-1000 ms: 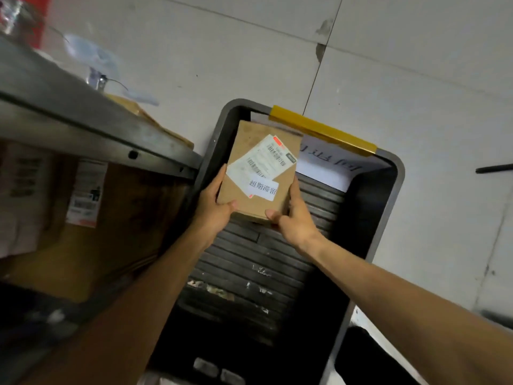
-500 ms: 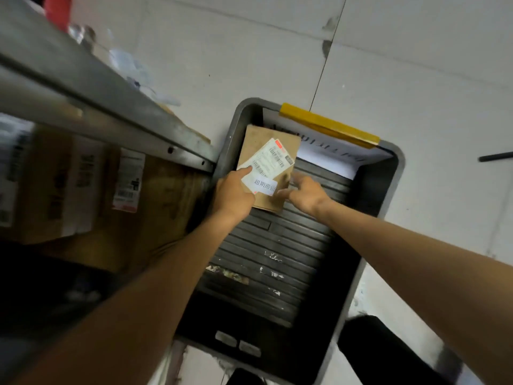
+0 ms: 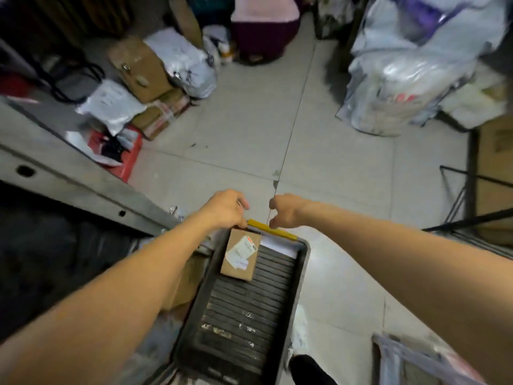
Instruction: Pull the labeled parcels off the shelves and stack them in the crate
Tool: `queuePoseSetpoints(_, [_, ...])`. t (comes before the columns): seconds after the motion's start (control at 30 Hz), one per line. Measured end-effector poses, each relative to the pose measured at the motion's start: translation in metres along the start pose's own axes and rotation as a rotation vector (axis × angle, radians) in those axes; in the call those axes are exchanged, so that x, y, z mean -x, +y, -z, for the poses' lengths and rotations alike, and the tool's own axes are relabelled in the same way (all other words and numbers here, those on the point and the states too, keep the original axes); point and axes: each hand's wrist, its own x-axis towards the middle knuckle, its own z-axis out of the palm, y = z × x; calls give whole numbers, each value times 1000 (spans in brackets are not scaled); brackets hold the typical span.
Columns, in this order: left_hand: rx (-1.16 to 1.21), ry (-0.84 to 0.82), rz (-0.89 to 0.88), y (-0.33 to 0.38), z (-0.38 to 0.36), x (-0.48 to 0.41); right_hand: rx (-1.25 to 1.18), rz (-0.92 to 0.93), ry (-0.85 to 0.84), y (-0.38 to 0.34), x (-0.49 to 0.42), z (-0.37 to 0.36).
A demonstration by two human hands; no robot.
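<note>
A small brown cardboard parcel [image 3: 240,254] with white labels lies flat in the far left corner of the dark grey crate [image 3: 303,262], which has a ribbed floor and a yellow strip [image 3: 274,231] on its far rim. My left hand [image 3: 226,208] and my right hand [image 3: 284,211] hover above the crate's far rim, both with loosely curled fingers and nothing in them. Neither hand touches the parcel.
A grey metal shelf [image 3: 69,176] runs along the left, with brown boxes in shadow beneath it. Boxes and white bags [image 3: 155,79] are piled on the tiled floor beyond. Large plastic-wrapped bundles [image 3: 402,73] stand at the right, next to a black metal frame [image 3: 469,184].
Both hands let go of the parcel, which now lies in the crate. The hands have lifted above the far rim, and my view has tilted up to show the room.
</note>
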Motion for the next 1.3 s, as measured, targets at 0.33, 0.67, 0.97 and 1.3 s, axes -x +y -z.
queuePoseSetpoints(0.33, [-390,186,-319,171,128,194,92,-38,365,-43,270,144])
queuePoseSetpoints(0.67, [-436,214,-443,223,134,347,83,-116,547,-77,448,139])
queuePoseSetpoints(0.97, [-299,420,-286,182,119,466,290,89,536,-140,519,124])
queuePoseSetpoints(1.3, [-97,636,197,35,23,674,651,585,398,-301,582,3])
